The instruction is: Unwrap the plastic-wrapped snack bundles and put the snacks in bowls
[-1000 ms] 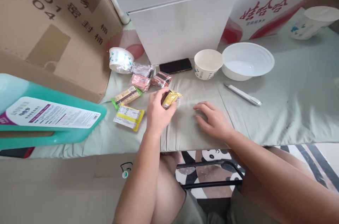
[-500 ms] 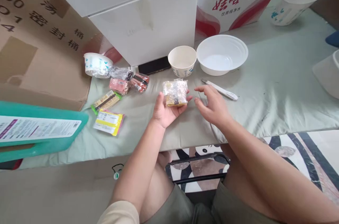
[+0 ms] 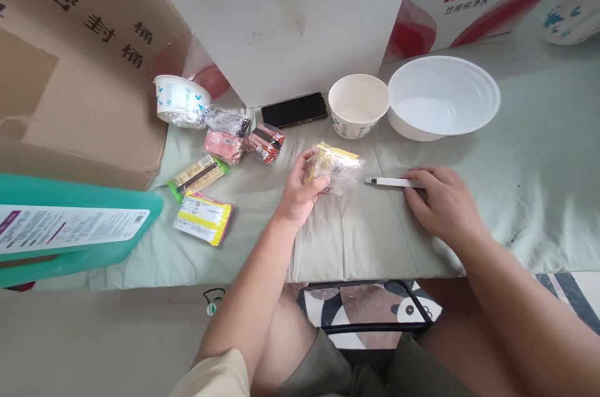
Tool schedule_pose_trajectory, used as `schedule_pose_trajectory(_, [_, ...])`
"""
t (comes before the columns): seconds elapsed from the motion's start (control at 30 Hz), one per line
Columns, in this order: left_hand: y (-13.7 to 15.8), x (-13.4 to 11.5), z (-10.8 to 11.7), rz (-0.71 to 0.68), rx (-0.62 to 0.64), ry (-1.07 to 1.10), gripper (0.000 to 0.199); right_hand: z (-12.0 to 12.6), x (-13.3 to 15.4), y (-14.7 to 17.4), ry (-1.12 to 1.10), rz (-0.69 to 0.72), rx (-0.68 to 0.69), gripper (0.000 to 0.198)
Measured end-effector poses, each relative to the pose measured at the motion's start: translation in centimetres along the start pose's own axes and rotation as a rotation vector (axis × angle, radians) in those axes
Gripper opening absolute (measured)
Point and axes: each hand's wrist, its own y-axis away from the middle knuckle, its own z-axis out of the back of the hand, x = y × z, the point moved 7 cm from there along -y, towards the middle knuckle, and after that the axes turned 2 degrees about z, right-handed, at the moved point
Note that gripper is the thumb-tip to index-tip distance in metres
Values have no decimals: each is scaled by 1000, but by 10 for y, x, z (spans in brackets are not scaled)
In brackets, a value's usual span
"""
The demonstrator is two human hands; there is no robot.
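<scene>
My left hand (image 3: 298, 192) is closed on a small snack packet (image 3: 340, 165) in clear and yellow plastic wrap, thumb over its near side. The packet is tilted above the cloth, and its contents cannot be made out. To the right, my right hand (image 3: 445, 206) has its fingers closed round the rear part of a white utility knife (image 3: 391, 182). The knife's dark tip points left toward the packet, a short gap away. Part of its handle is hidden under my fingers. A paper bowl (image 3: 359, 103) stands just behind the packet.
A white plastic basin (image 3: 443, 103) touches the paper bowl's right side. A phone (image 3: 294, 110) lies before white boxes (image 3: 281, 40). Several wrapped snacks (image 3: 204, 217) and another paper bowl (image 3: 180, 97) are at left, near a cardboard box (image 3: 89, 115) and teal jug (image 3: 117, 241).
My right hand has moved right and taken hold of the utility knife. My left hand has turned the packet and now grips it with the thumb over it. The view has shifted.
</scene>
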Motion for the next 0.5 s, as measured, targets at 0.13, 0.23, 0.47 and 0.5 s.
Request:
schedule_pose_trajectory(0.13, [3, -7, 17, -152, -103, -172, 80, -3, 20, 1, -308, -130, 39, 18])
schedule_pose_trajectory(0.23, [10, -13, 16, -293, -92, -382, 91, -12, 36, 2, -614, -244, 62, 14])
schedule_pose_trajectory(0.47, [24, -19, 9, -425, -9, -524, 88, -35, 89, -14, -961, -250, 83, 36])
schedule_pose_trajectory(0.5, [25, -18, 10, -415, 16, -491, 89, -38, 95, -17, -1010, -236, 107, 37])
